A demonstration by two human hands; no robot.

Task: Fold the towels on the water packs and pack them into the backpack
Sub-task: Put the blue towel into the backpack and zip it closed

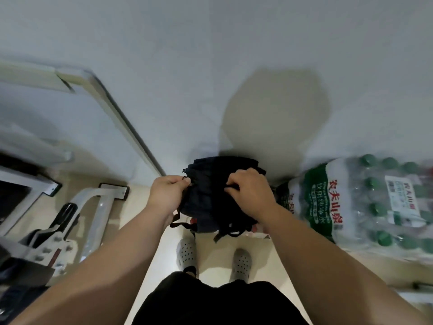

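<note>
Backpack (pixel 210 193) gripped by both hands — left (pixel 167 195), right (pixel 249 193) — fingers curled tight.

Ok, black garment (pixel 222 301) first: plain dark fabric, can't tell if shirt or shorts. Just above it, two pale grey clogs w/ rows of round holes on top: left clog (pixel 186 250), right clog (pixel 241 263). Dark band at the left clog's heel, right at the garment's edge. Either side of the garment, forearms bare. Further above it, left hand (pixel 167 192) & right hand (pixel 251 192), bare too.
</note>
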